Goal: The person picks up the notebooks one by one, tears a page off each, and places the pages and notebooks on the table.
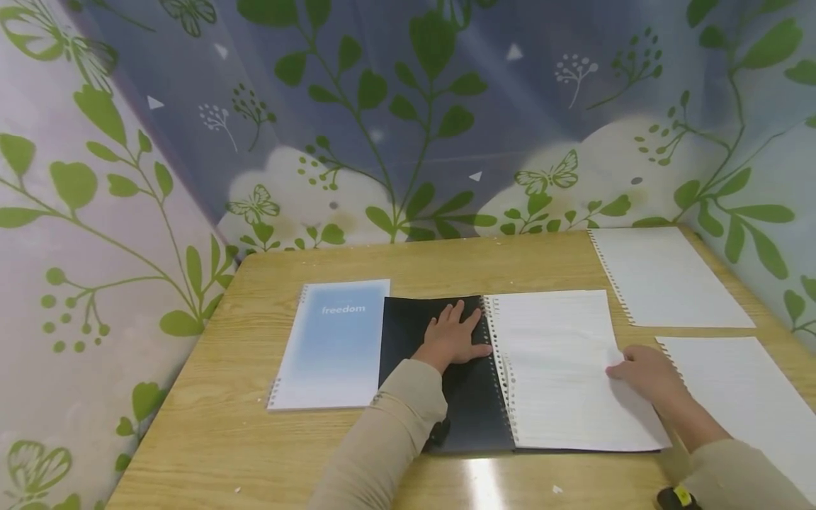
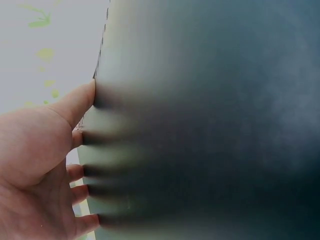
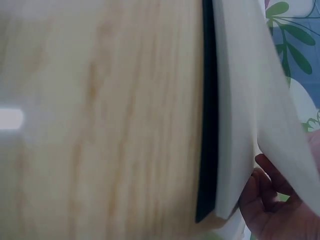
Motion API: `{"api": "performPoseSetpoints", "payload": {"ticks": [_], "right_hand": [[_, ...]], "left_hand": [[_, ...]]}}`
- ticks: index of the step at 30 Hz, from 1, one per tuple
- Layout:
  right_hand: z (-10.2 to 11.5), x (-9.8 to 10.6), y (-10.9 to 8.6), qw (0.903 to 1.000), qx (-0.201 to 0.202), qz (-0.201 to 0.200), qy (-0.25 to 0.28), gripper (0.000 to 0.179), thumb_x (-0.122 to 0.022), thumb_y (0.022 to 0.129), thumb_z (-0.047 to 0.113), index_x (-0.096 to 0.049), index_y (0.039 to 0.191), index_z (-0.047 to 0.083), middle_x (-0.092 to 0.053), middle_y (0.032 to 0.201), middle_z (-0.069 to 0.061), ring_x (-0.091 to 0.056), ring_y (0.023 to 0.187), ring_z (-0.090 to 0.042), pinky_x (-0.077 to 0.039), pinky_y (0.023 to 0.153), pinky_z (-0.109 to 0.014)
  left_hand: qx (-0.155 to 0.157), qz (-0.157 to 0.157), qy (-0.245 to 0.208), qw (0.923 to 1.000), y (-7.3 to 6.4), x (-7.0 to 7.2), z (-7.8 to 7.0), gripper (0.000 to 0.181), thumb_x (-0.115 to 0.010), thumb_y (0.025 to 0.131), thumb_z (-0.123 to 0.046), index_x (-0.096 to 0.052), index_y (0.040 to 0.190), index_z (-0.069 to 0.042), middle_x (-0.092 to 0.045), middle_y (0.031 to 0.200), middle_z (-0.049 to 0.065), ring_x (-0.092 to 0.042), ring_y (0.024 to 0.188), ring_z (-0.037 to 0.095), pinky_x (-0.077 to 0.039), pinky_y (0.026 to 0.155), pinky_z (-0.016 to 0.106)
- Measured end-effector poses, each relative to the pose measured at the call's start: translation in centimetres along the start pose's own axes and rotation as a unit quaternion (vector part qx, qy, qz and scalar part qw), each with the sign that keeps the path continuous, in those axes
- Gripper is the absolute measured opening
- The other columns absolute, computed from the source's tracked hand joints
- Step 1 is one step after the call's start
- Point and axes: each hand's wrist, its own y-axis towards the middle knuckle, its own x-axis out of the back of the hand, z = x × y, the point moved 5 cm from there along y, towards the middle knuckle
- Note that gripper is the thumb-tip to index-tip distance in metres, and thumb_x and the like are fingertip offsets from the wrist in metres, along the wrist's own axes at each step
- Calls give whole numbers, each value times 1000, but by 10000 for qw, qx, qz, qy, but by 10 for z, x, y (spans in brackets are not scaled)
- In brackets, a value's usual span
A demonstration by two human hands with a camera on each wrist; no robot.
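Observation:
An open notebook (image 1: 548, 375) with black covers and lined white pages lies on the table. My left hand (image 1: 454, 336) presses on its black inside cover (image 1: 459, 411) beside the ring holes, fingers spread and straight. In the left wrist view the thumb and fingertips of the left hand (image 2: 40, 155) touch the dark cover (image 2: 210, 120). My right hand (image 1: 647, 372) pinches the top page at its right edge. The right wrist view shows this sheet (image 3: 275, 110) lifted off the page stack (image 3: 232, 125), with fingers of the right hand (image 3: 272, 205) behind it.
To the left lies a light blue notebook (image 1: 331, 347) marked "freedom". Two loose torn-out sheets rest on the right: one sheet (image 1: 669, 276) at the back, another sheet (image 1: 733, 389) nearer. Small paper scraps dot the wooden table (image 1: 217, 439). A leaf-patterned curtain (image 1: 382, 142) hangs behind.

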Motion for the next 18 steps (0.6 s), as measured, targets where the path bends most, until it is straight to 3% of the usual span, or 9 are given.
{"api": "performPoseSetpoints", "payload": {"ticks": [6,9,16,18], "right_hand": [[-2,-1,1,9998,-116,127,57,26,-58,80,18,-39,66,6,-35,64,-4,-35,61,-19,-26,55,-28],[-5,1,1,9999,-87,71,41,23,-54,83,17,-43,70,2,-42,67,-9,-39,64,-22,-29,55,-29],[-12,4,1,9999,16,27,102,23,-52,83,17,-44,73,-1,-43,68,-11,-41,64,-23,-31,54,-29],[-12,4,3,9999,19,60,86,25,-53,82,18,-47,78,-6,-48,73,-17,-44,67,-27,-34,57,-32]], "left_hand": [[16,33,-3,10000,0,0,1,72,-44,88,-59,-13,148,-33,-2,157,-1,-3,145,20,-15,116,44],[14,41,31,10000,1,-1,2,72,-44,88,-59,-13,148,-33,-2,157,-2,-3,145,20,-15,116,44],[-68,42,133,9999,3,-2,1,72,-44,88,-59,-13,148,-33,-3,157,-2,-4,145,20,-16,116,43],[-43,33,118,9999,3,-2,2,72,-44,88,-59,-13,148,-33,-3,157,-2,-5,145,20,-16,116,43]]}}
